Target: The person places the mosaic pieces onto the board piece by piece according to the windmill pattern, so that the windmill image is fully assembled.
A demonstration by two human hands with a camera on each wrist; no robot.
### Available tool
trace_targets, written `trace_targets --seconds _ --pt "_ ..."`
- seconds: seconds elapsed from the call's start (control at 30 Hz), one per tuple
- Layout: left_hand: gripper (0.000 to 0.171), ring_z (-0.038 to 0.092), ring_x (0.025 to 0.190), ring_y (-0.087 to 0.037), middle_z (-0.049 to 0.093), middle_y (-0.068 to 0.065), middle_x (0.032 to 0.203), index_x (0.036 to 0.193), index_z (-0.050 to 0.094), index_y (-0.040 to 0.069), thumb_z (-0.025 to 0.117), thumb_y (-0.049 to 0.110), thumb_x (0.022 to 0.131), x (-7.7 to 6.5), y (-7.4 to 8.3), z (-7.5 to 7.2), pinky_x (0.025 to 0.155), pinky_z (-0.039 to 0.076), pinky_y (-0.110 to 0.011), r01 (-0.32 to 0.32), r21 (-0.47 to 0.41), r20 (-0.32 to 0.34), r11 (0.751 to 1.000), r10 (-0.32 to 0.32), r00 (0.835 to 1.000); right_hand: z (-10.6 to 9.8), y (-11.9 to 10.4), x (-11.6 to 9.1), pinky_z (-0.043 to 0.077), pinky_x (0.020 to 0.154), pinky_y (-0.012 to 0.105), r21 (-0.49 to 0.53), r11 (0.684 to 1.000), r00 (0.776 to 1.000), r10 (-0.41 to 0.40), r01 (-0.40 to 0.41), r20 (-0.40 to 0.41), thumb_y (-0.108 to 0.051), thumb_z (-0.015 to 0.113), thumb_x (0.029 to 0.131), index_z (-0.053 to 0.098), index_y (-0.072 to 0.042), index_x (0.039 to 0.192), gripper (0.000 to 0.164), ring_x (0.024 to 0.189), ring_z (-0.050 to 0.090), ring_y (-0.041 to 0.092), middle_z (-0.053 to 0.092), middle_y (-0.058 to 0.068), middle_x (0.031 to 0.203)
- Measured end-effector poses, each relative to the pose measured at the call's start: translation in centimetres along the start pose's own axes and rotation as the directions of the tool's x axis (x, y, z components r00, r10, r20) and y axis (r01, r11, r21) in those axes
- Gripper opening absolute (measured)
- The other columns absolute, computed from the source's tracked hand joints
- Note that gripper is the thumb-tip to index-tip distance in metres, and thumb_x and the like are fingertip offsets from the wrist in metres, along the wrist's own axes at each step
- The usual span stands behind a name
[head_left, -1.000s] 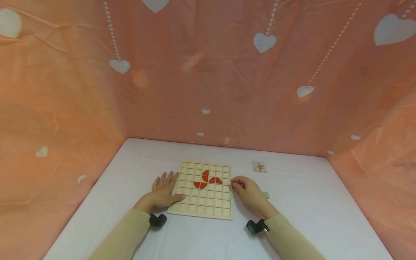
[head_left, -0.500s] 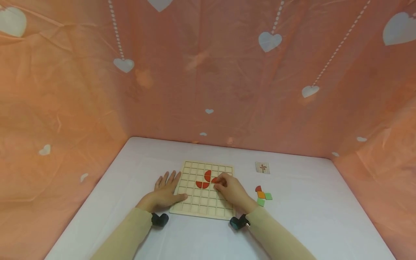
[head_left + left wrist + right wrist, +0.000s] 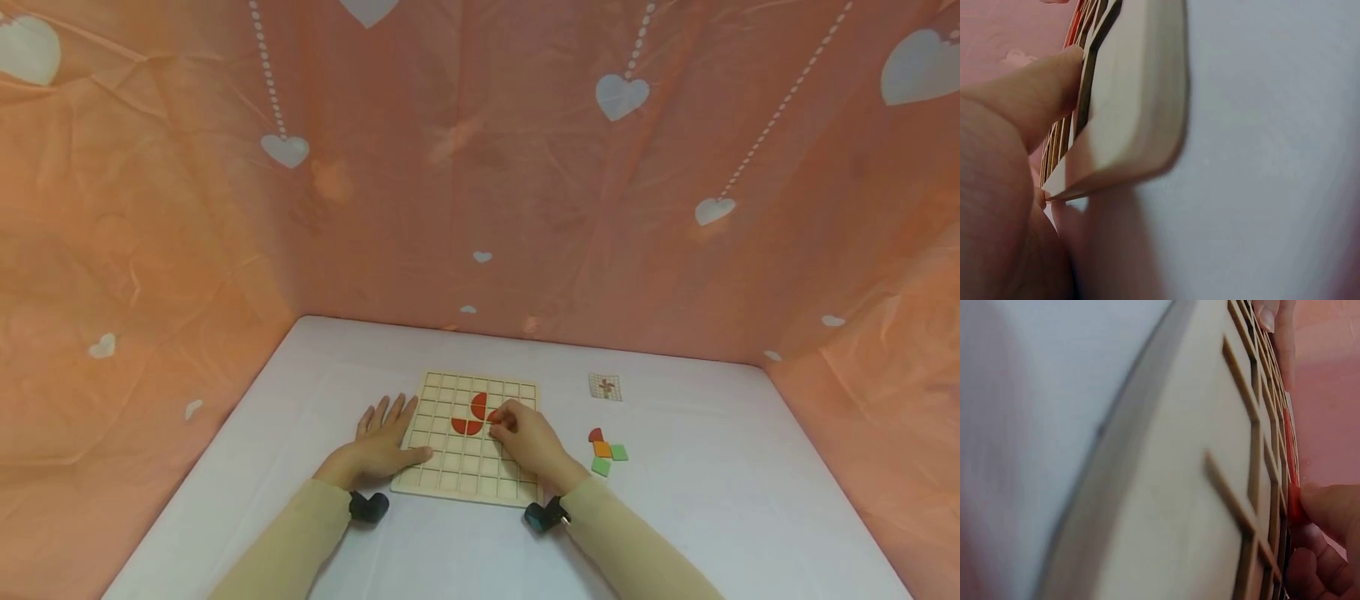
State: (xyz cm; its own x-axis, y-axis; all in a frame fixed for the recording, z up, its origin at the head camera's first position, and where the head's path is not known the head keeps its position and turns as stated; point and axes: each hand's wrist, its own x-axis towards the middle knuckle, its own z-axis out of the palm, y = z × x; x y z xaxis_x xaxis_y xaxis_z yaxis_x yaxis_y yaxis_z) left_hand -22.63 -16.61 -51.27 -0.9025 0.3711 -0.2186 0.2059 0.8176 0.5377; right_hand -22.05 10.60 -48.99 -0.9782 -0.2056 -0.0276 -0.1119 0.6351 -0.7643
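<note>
A light wooden grid board (image 3: 465,483) lies on the table. Red quarter-circle tiles (image 3: 478,407) sit in its middle squares, paired into half discs. My left hand (image 3: 375,454) is spread flat at the board's left side; its thumb (image 3: 1054,84) rests on the board, over the edge. Over the right of the centre, my right hand (image 3: 534,440) pinches a red tile (image 3: 1297,506) between thumb and fingers, down at the grid. In the head view the fingers partly cover the red tiles beneath, and the pinched tile's full outline is hidden.
Right of the board lie a red quarter-circle tile (image 3: 596,435), an orange square tile (image 3: 602,449) and two green square tiles (image 3: 618,452). A small pattern card (image 3: 605,387) lies behind them. An orange cloth with white hearts (image 3: 480,167) hangs around the table.
My right hand has moved left from the board's right edge to the red tiles near the centre, uncovering the loose tiles on the table. The left hand stays at the board's left side.
</note>
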Motion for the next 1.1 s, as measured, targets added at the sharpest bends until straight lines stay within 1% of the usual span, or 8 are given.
trace_targets --seconds 0.17,0.27,0.47,0.57,0.7,0.9,1.0,1.1 --pt "0.099 -0.015 0.144 -0.038 -0.004 -0.019 0.160 0.155 0.005 0.006 0.058 0.058 0.089 -0.3 0.5 -0.4 0.112 -0.013 -0.053 -0.003 -0.005 0.006 1.000 0.003 1.000 0.1 0.2 0.1 0.044 0.069 0.032 -0.024 0.999 1.000 -0.024 0.024 -0.002 -0.019 0.067 0.093 0.064 -0.015 0.101 0.009 0.076 0.052 0.015 0.058 -0.004 0.081" --pt "0.098 -0.015 0.144 -0.038 -0.004 -0.019 0.160 0.156 0.005 0.006 0.057 0.058 0.090 -0.4 0.6 -0.5 0.112 -0.012 -0.054 -0.002 0.010 0.012 1.000 0.001 1.000 0.1 0.2 0.1 0.044 0.070 0.032 -0.028 0.999 1.000 -0.027 0.027 -0.002 -0.018 0.067 0.093 0.065 -0.016 0.101 0.009 0.077 0.052 0.015 0.058 -0.004 0.082" --pt "0.099 -0.014 0.144 -0.038 -0.004 -0.019 0.160 0.156 0.004 0.006 0.056 0.059 0.090 -0.4 0.6 -0.6 0.112 -0.012 -0.054 0.001 0.023 0.014 1.000 -0.001 1.000 0.3 0.0 0.0 0.044 0.072 0.033 -0.036 0.999 1.000 0.003 -0.003 0.006 -0.020 0.066 0.093 0.065 -0.017 0.102 0.009 0.080 0.052 0.017 0.058 -0.003 0.085" --pt "0.099 -0.014 0.144 -0.038 -0.004 -0.018 0.160 0.156 0.004 0.007 0.057 0.059 0.089 -0.4 0.5 -0.5 0.112 -0.012 -0.054 0.004 0.022 0.012 1.000 -0.004 1.000 0.3 -0.3 0.0 0.044 0.074 0.033 -0.066 0.998 1.000 0.008 -0.007 0.002 -0.021 0.066 0.093 0.066 -0.017 0.103 0.010 0.081 0.052 0.017 0.057 -0.003 0.087" --pt "0.099 -0.014 0.144 -0.038 -0.004 -0.018 0.160 0.156 0.004 0.007 0.057 0.058 0.090 -0.3 0.4 -0.4 0.112 -0.011 -0.054 0.006 0.012 0.012 1.000 -0.006 1.000 0.5 -0.4 0.0 0.046 0.078 0.035 -0.120 0.993 1.000 -0.016 0.015 -0.007 -0.020 0.067 0.093 0.066 -0.014 0.103 0.011 0.083 0.052 0.017 0.057 -0.003 0.090" --pt "0.099 -0.016 0.144 -0.037 -0.004 -0.018 0.160 0.156 0.005 0.007 0.058 0.057 0.089 -0.4 0.5 -0.5 0.112 -0.013 -0.053 0.018 -0.021 0.010 1.000 -0.017 1.000 0.6 -0.7 -0.1 0.047 0.088 0.040 -0.150 0.987 0.998 -0.055 0.052 -0.016 -0.019 0.068 0.092 0.069 -0.011 0.104 0.014 0.093 0.056 0.018 0.061 0.000 0.099" --pt "0.098 -0.017 0.144 -0.036 -0.004 -0.018 0.161 0.156 0.005 0.007 0.058 0.057 0.090 -0.4 0.6 -0.5 0.112 -0.014 -0.053 0.015 -0.022 0.012 1.000 -0.015 1.000 0.6 -0.9 -0.2 0.048 0.088 0.041 -0.167 0.982 0.996 -0.088 0.084 -0.014 -0.017 0.067 0.092 0.069 -0.009 0.105 0.015 0.094 0.057 0.019 0.061 0.002 0.100" --pt "0.098 -0.015 0.144 -0.037 -0.003 -0.019 0.160 0.155 0.005 0.006 0.057 0.057 0.090 -0.4 0.5 -0.4 0.112 -0.013 -0.053 -0.001 -0.013 0.008 1.000 0.001 1.000 0.6 -0.9 -0.3 0.049 0.084 0.039 -0.187 0.976 0.994 -0.111 0.107 -0.010 -0.017 0.067 0.092 0.070 -0.008 0.105 0.015 0.089 0.056 0.018 0.061 0.000 0.096"
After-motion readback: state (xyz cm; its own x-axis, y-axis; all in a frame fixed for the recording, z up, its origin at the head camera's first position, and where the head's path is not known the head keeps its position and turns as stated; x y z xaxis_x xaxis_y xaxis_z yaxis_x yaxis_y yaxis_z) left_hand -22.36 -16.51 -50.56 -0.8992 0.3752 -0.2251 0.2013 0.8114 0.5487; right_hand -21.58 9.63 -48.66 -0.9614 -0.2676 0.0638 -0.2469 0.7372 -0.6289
